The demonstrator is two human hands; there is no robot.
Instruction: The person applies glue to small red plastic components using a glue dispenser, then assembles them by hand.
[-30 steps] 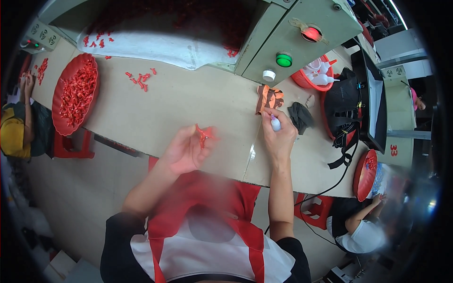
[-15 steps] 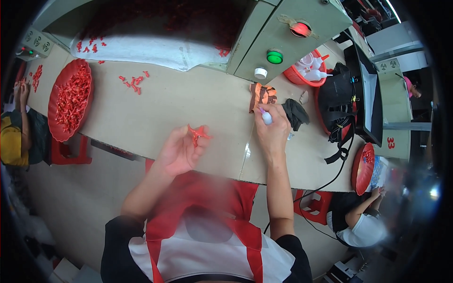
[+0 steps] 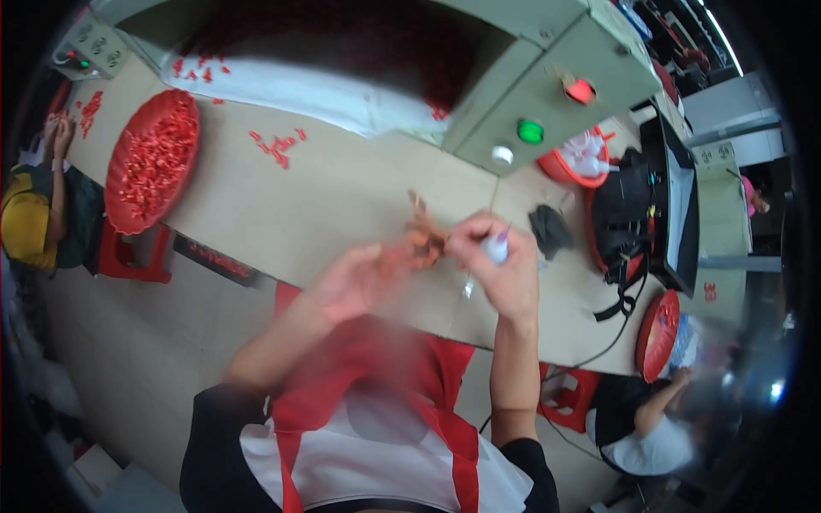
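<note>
My left hand (image 3: 349, 280) is raised over the near part of the table, smeared by motion. Its fingers are closed around a small red plastic piece (image 3: 392, 259), whose outline blurs against the cloth. My right hand (image 3: 511, 272) faces it from the right, with a small white squeeze bottle (image 3: 494, 249) with a purple tip tucked in its grip. Between thumb and finger the same hand pinches an orange and dark brown cloth (image 3: 423, 238), which hangs across toward the left fingers. Whether the cloth touches the red piece cannot be made out.
Several red pieces (image 3: 278, 147) lie loose on the table (image 3: 342, 188); a red bowl (image 3: 111, 171) full of them stands left. At the back is a grey-green machine (image 3: 513, 94). To the right are a basket of bottles (image 3: 560, 168), a dark cloth (image 3: 550, 229) and a black bag (image 3: 622, 201). Co-workers sit either side.
My right hand has picked up the orange cloth from the table and brought it toward my left hand, keeping the bottle. My left hand has moved slightly right. The whole view has shifted.
</note>
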